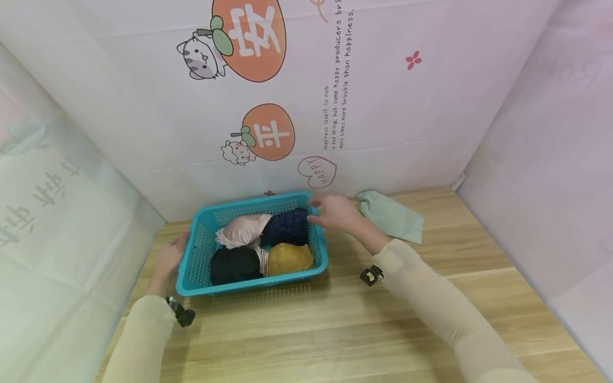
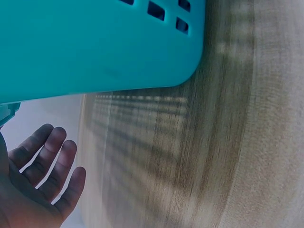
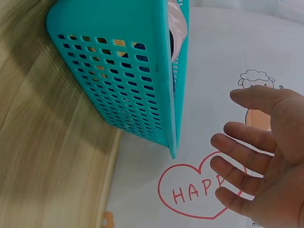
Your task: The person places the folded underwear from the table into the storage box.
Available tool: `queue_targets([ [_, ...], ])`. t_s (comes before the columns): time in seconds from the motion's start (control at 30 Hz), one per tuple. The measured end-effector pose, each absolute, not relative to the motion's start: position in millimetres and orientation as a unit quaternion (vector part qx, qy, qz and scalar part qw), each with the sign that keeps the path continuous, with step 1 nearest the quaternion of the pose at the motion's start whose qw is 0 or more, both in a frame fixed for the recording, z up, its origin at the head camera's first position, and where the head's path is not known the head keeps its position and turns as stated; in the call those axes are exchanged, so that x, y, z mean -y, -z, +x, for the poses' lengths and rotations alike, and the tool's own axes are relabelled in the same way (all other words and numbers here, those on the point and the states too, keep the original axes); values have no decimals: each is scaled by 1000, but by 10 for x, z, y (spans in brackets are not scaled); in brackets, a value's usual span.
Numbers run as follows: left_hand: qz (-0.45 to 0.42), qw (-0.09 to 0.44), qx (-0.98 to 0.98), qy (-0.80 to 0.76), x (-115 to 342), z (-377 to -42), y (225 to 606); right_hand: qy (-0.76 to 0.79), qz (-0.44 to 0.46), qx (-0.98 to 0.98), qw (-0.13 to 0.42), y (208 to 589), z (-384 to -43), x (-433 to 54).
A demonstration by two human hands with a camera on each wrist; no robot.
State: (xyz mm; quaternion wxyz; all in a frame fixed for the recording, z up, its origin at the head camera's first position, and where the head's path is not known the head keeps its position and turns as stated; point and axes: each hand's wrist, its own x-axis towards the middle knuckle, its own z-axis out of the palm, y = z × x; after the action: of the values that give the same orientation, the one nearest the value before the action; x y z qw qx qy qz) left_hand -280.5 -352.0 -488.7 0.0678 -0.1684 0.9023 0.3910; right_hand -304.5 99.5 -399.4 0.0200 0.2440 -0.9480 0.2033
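A teal plastic basket [image 1: 195, 271] with perforated sides stands on the wooden table. Inside lie several bundled cloths: pale pink [image 1: 243, 230], navy [image 1: 287, 226], black [image 1: 234, 266] and mustard yellow [image 1: 289, 258]. My left hand [image 1: 168, 258] is at the basket's left end. In the left wrist view its fingers [image 2: 58, 173] are loosely extended, below the basket's rim, and the thumb is mostly out of frame. Over the right end rim reaches my right hand [image 1: 337, 214]. The right wrist view shows its fingers spread, apart from the basket and holding nothing.
A pale green cloth [image 1: 395, 215] lies on the wooden table [image 1: 297, 330] at the back, just right of my right hand. Behind the basket rises a white printed wall covering [image 1: 383, 117], with more covering on both sides.
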Motion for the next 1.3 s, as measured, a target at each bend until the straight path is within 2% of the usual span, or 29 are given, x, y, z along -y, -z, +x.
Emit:
queue_targets([
  [0.57,-183,68,-902,-385,3509,-2804,4873,-243,225,943,37,4100,-2989,-1149],
  [1.3,-171,71,-904,-384,3524,-2813,4870,-265,192,945,17,4292,-2997,-1420],
])
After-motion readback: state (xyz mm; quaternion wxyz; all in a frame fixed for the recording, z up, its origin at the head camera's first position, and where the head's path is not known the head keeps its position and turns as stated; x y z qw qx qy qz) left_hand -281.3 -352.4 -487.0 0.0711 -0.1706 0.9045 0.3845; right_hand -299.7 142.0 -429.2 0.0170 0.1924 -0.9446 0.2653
